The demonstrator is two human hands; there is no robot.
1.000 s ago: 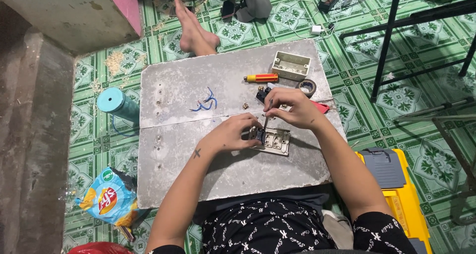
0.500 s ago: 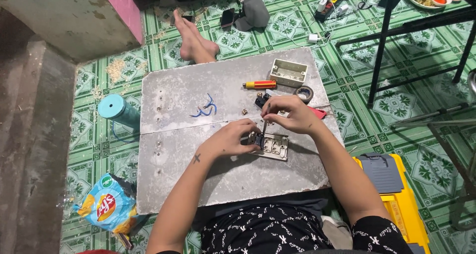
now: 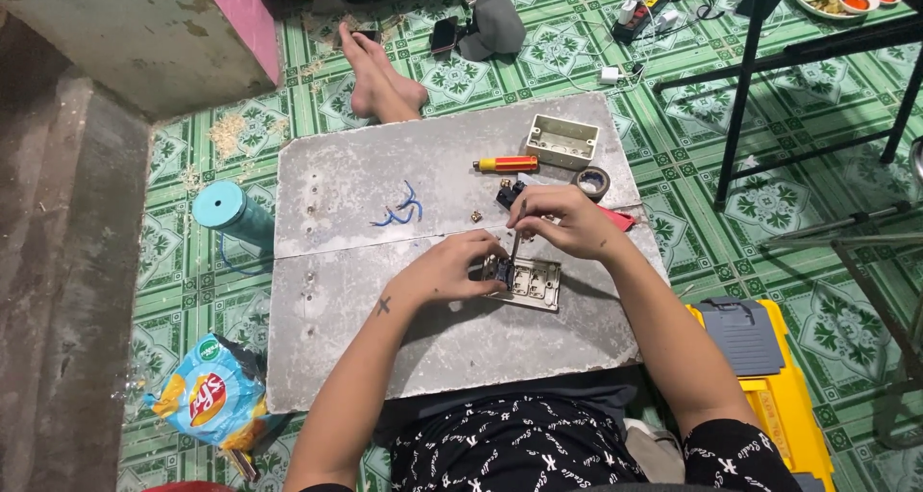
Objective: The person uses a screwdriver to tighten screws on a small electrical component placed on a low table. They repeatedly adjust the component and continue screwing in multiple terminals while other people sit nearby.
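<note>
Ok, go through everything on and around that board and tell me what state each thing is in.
Left hand: steadying the switch plate.
Right hand: gripping a thin tool, tip down on the plate.
Switch plate: flat on the board, back side up.
Box: open side up, empty.
Screwdriver: lying flat, untouched.
Tape roll: lying flat.
Blue wire: loose, curled.
Chip bag: torn open, on the floor.
Yellow case: shut.

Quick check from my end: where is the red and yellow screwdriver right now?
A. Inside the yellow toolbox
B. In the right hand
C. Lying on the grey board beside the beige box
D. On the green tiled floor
C. The red and yellow screwdriver lies on the grey board, just left of the beige box, apart from both hands; the right hand holds a thinner tool over the switch plate.
</note>
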